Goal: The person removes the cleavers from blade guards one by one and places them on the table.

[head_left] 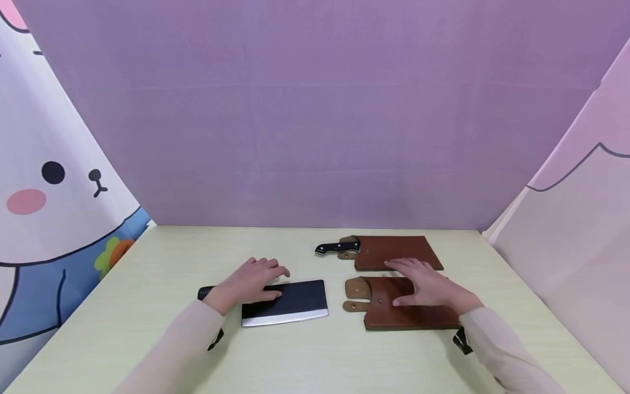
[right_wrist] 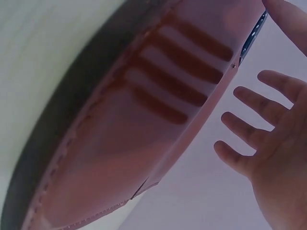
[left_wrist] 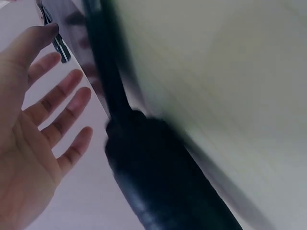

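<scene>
A cleaver (head_left: 300,298) with a dark blade and a bright edge lies flat on the table, its black handle (left_wrist: 158,177) toward the left. Above it hovers my left hand (head_left: 251,284), fingers spread and apart from the blade in the left wrist view. To the right lies a brown leather sheath (head_left: 418,317) with two tan straps, the nearer of two. My right hand (head_left: 423,284) is held over that sheath with fingers extended; its dark reflection shows on the leather (right_wrist: 120,158) in the right wrist view. Neither hand holds anything.
Behind the near sheath lies a second brown sheath (head_left: 394,251), with a black riveted knife handle (head_left: 337,248) sticking out of its left end. A purple backdrop (head_left: 315,120) rises at the table's (head_left: 197,246) far edge, with printed cloths on both sides.
</scene>
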The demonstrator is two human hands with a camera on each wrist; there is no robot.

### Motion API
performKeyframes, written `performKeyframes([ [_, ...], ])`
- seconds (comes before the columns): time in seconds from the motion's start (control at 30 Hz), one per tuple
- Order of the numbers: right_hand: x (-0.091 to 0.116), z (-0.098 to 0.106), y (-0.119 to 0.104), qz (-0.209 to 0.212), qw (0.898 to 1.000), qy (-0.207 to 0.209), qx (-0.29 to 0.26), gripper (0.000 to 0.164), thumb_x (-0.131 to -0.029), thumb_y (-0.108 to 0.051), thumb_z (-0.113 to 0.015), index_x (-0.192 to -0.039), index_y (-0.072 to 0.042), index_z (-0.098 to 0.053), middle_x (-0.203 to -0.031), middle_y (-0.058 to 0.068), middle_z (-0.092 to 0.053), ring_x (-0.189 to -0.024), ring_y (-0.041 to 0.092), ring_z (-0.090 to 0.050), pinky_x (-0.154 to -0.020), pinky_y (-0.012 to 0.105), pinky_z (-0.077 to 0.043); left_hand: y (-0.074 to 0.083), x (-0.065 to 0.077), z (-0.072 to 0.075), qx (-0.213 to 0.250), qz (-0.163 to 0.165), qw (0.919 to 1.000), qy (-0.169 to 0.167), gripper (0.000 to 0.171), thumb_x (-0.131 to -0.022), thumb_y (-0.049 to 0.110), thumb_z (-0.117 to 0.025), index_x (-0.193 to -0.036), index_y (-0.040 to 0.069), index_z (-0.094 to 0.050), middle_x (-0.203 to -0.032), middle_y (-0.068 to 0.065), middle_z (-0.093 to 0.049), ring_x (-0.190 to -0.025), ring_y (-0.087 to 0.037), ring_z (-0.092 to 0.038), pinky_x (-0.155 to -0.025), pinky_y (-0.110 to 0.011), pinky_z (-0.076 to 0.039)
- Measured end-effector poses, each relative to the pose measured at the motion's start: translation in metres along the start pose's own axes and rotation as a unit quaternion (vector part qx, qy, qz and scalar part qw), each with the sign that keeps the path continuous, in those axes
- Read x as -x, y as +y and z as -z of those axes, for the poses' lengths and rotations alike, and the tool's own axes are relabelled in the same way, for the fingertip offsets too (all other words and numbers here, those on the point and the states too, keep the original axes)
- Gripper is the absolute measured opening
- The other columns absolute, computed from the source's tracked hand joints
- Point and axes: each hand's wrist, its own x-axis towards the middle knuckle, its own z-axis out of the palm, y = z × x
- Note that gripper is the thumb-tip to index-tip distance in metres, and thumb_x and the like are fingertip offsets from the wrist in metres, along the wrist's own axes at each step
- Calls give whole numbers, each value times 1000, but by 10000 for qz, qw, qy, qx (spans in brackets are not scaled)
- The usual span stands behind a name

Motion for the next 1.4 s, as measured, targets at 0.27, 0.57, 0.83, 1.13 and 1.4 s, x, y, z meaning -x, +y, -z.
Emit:
performKeyframes([
  [0.27, -8, 0, 6, -55, 9998, 125, 115, 79, -72, -45, -72, -135, -7, -43, -134, 14, -46, -123, 37, -40, -95, 63, -30, 9, -23, -9, -166, 141, 9997, 130, 36, -83, 39, -63, -116, 25, -58, -103, 2, -58, -91, -19, -55, -80, -40, -41],
  [0.57, -18, 1, 13, -321, 9991, 242, 161, 76, -72, -42, -73, -134, -7, -45, -133, 15, -49, -123, 37, -41, -96, 64, -29, 16, -47, -6, -202, 259, 9992, 240, 36, -83, 37, -63, -116, 24, -58, -103, -1, -59, -90, -21, -55, -78, -43, -42],
  [0.83, -29, 7, 17, -301, 9987, 364, 202, 73, -73, -40, -73, -132, -6, -46, -130, 15, -51, -121, 37, -42, -96, 61, -30, 20, -64, -2, -181, 389, 9987, 280, 38, -82, 36, -65, -117, 22, -57, -104, -3, -58, -91, -24, -56, -78, -43, -42],
  [1.13, -41, 13, 23, -378, 9984, 345, 243, 72, -74, -37, -73, -132, -3, -45, -131, 17, -50, -122, 38, -42, -96, 61, -29, 24, -85, -3, -231, 779, 9966, 161, 44, -83, 39, -63, -123, 24, -54, -107, -3, -57, -92, -22, -54, -80, -41, -42],
  [1.4, -50, 14, 25, -437, 9973, 429, 401, 73, -73, -39, -73, -131, -4, -46, -129, 18, -51, -120, 39, -44, -95, 60, -30, 27, -100, 0, -132, 959, 9952, 160, 45, -83, 40, -63, -124, 23, -53, -108, -4, -57, -95, -23, -55, -83, -44, -42],
])
